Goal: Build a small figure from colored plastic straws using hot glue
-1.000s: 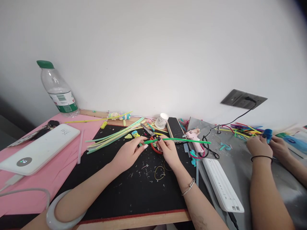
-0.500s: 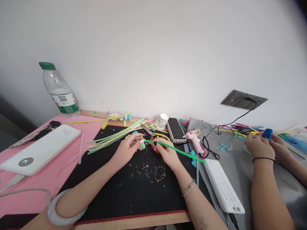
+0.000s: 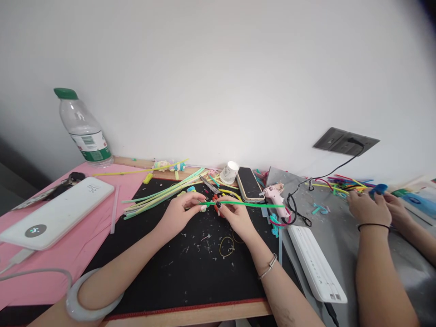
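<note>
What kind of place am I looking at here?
Most likely a craft workspace: there's a loose bunch of pastel craft stems, a pair of scissors and what looks like a pink glue gun.

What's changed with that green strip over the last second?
The free end of the green strip dipped half a second ago; it is up again, nearly level in front of the pink glue gun and further left. Left hand and right hand still hold it. The white cup stayed put.
</note>
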Motion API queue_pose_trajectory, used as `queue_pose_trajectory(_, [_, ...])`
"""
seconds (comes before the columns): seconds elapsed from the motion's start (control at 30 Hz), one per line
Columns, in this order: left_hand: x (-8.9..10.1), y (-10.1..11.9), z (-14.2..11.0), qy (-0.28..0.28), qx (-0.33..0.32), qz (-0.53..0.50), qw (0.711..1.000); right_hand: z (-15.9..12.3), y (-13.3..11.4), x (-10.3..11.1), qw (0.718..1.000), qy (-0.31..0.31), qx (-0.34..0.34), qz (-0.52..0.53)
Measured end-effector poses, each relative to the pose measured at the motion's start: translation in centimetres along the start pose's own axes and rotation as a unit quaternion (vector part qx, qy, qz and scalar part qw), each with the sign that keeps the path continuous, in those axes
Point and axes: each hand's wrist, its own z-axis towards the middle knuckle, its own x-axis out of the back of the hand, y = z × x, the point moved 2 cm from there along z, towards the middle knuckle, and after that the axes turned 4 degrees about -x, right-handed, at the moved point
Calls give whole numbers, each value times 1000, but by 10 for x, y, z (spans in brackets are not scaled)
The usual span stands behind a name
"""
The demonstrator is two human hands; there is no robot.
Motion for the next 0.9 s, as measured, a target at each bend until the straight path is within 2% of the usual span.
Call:
queue_pose_trajectory(0.13, [0, 7, -3, -3, -72, 108, 992, 0, -2, -1, 1000, 5, -17, 26])
queue_pose_trajectory(0.23, [-1, 7, -4, -18, -113, 146, 983, -1, -4, -1, 999, 8, -26, 39])
queue_pose_trajectory(0.57, [0, 2, -6, -14, -146, 225, 963, -1, -7, -3, 1000, -9, -8, 22])
queue_pose_trajectory(0.7, [1, 3, -3, 7, -113, 183, 977, -1, -7, -1, 999, 3, -13, 37])
queue_pose_trajectory(0.8, [2, 2, -1, 16, -44, 126, 991, -1, -7, 1, 998, 15, -12, 53])
queue_pose_trajectory(0.9, [2, -1, 0, 2, 24, 20, 1000, 0, -7, 3, 998, 24, -5, 60])
